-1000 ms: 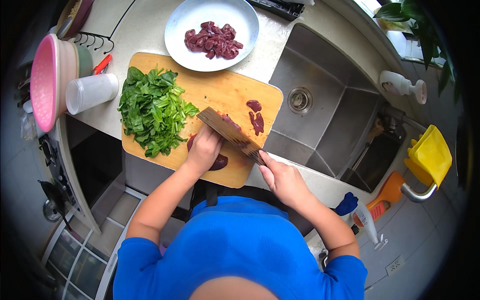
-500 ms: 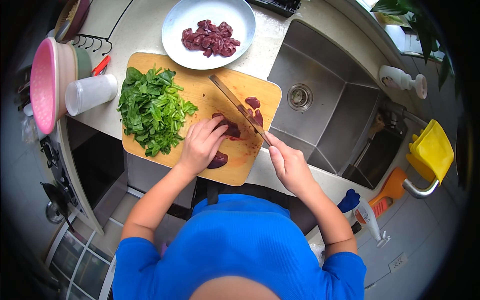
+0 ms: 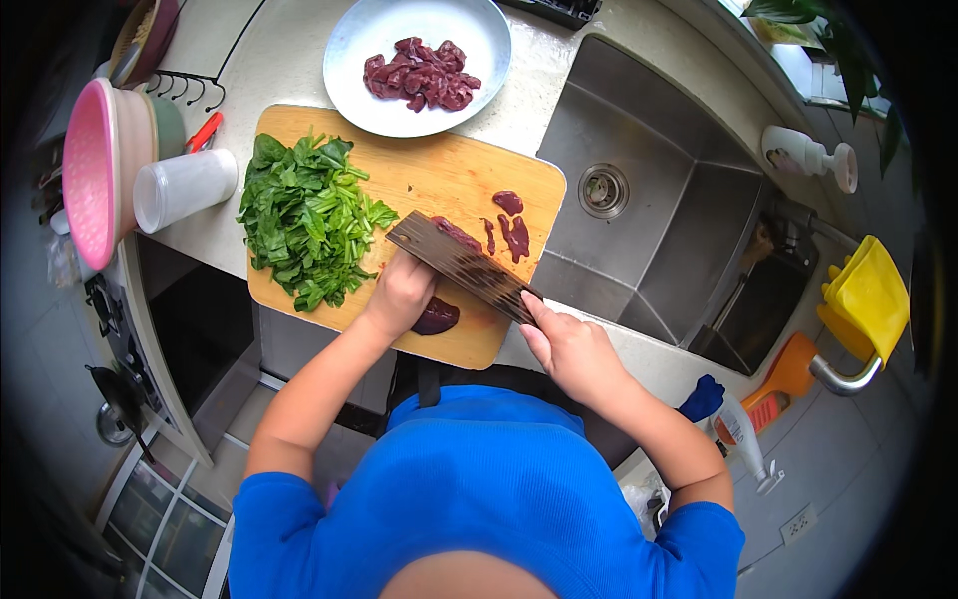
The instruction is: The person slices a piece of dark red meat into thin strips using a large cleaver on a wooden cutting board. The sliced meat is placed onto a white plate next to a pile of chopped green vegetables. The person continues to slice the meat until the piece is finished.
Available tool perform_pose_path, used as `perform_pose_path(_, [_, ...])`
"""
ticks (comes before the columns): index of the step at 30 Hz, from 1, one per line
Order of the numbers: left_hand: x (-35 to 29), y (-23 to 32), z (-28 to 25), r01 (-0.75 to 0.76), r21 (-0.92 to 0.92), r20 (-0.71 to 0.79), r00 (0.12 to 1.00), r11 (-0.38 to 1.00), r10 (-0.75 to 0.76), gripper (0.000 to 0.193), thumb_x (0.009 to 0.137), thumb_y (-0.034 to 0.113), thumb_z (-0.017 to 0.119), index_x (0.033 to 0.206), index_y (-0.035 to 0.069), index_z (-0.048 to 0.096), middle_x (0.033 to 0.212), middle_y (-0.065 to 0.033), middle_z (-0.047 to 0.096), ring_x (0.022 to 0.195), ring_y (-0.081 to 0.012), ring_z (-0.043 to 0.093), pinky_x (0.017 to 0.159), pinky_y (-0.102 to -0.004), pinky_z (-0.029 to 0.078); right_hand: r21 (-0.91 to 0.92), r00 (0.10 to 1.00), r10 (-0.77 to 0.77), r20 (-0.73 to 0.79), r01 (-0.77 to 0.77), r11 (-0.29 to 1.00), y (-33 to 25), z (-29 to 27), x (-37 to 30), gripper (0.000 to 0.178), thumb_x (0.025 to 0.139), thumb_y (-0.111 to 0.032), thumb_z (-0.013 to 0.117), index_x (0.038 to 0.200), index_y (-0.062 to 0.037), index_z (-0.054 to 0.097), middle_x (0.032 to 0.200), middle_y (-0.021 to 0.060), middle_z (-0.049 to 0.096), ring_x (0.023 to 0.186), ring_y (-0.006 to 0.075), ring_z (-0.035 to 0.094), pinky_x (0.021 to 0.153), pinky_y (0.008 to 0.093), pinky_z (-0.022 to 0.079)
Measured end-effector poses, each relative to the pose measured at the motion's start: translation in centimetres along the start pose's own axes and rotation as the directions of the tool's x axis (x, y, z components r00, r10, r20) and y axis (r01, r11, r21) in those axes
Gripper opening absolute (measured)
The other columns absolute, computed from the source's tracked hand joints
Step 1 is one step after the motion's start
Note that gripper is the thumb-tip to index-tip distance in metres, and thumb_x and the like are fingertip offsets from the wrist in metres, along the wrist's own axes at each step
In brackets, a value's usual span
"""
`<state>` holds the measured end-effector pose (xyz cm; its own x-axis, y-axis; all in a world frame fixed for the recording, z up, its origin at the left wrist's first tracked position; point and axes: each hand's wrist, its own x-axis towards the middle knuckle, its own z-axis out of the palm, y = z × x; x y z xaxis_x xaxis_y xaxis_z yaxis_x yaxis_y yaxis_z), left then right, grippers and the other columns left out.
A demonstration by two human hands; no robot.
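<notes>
My right hand (image 3: 574, 344) is closed around the handle end of a cleaver (image 3: 464, 268), its dark, streaked blade slanting across the wooden cutting board (image 3: 399, 180). Against the blade's near side, my left hand (image 3: 402, 292) is curled, its fingertips hidden behind the metal. A dark red piece of raw liver (image 3: 457, 234) shows past the blade's far edge, mostly covered. Close to my left wrist lies another liver chunk (image 3: 436, 316). Several cut slices (image 3: 515, 238) rest on the board's right part. Chopped leafy greens (image 3: 311, 220) are heaped on its left.
A white plate (image 3: 349, 60) of cut liver stands beyond the board. To the right is a steel sink (image 3: 639, 170). Left of the board are a clear plastic cup (image 3: 185, 190), a pink basin (image 3: 90, 170) and a red-handled tool (image 3: 205, 131). Yellow gloves (image 3: 868, 299) hang at the far right.
The cleaver has swung left and its blade now lies flatter, covering the liver piece and my left fingertips. My left fingers have curled in. The slices on the right lie farther apart.
</notes>
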<state>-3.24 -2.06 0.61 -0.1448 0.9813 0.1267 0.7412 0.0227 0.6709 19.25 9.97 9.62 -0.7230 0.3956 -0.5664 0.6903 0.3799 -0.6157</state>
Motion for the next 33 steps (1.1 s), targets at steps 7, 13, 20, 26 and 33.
perform_pose_path(7, [-0.2, -0.8, 0.8, -0.013, -0.058, 0.072, 0.997, 0.998, 0.017, 0.034, 0.068, -0.009, 0.059, 0.101, -0.004, 0.064, 0.102, -0.0221, 0.064, 0.093, -0.0386, 0.061, 0.083, -0.0428, 0.051, -0.096, 0.975, -0.127, -0.183, 0.111, 0.989, -2.1, 2.7, 4.7, 0.044, 0.091, -0.03, 0.059, 0.127, -0.0054, 0.052, 0.072, 0.0183, 0.063, 0.061, 0.0348, 0.064, 0.056, 0.0442, 0.053])
perform_pose_path(13, [0.5, -0.7, 0.4, -0.021, 0.022, 0.047, 0.999, 1.0, 0.02, 0.035, 0.067, -0.008, 0.059, 0.1, -0.003, 0.065, 0.098, -0.0205, 0.064, 0.091, -0.0394, 0.062, 0.081, -0.0424, 0.051, -0.061, 0.965, -0.129, -0.23, 0.118, 0.991, 0.4, 2.6, 1.5, 0.047, 0.089, -0.035, 0.061, 0.125, -0.0043, 0.054, 0.068, 0.0169, 0.063, 0.059, 0.0339, 0.064, 0.053, 0.0424, 0.053])
perform_pose_path(20, [1.0, 0.4, 0.9, -0.075, -0.109, 0.069, 0.994, 0.991, 0.082, 0.029, 0.074, -0.002, 0.062, 0.104, -0.002, 0.063, 0.099, -0.0196, 0.064, 0.091, -0.0365, 0.062, 0.082, -0.0408, 0.051, -0.024, 0.966, -0.125, -0.225, 0.123, 0.992, -3.4, 3.2, 6.4, 0.042, 0.091, -0.029, 0.058, 0.124, -0.0044, 0.052, 0.075, 0.0207, 0.065, 0.069, 0.0391, 0.065, 0.06, 0.0455, 0.053])
perform_pose_path(26, [1.6, 1.0, -2.7, -0.113, 0.095, 0.128, 0.987, 0.989, 0.101, 0.022, 0.073, 0.006, 0.067, 0.095, 0.005, 0.067, 0.098, -0.0082, 0.065, 0.1, -0.0272, 0.057, 0.09, -0.0414, 0.044, 0.225, 0.956, -0.13, -0.262, 0.192, 0.955, -0.9, 1.2, 4.8, 0.039, 0.096, -0.031, 0.051, 0.12, -0.0019, 0.057, 0.079, 0.0203, 0.066, 0.071, 0.0368, 0.066, 0.065, 0.0443, 0.053])
perform_pose_path(33, [2.9, 1.6, -1.5, 0.114, -0.071, -0.109, 0.987, 0.991, -0.121, 0.019, 0.074, 0.004, 0.07, 0.092, 0.001, 0.064, 0.093, -0.0117, 0.064, 0.087, -0.0303, 0.06, 0.08, -0.0394, 0.047, 0.688, 0.987, 0.159, 0.011, -0.122, 0.715, -0.4, -2.4, 2.8, 0.045, 0.103, -0.039, 0.035, 0.106, -0.0015, 0.06, 0.054, 0.0017, 0.047, 0.048, 0.0098, 0.046, 0.049, 0.0272, 0.04])
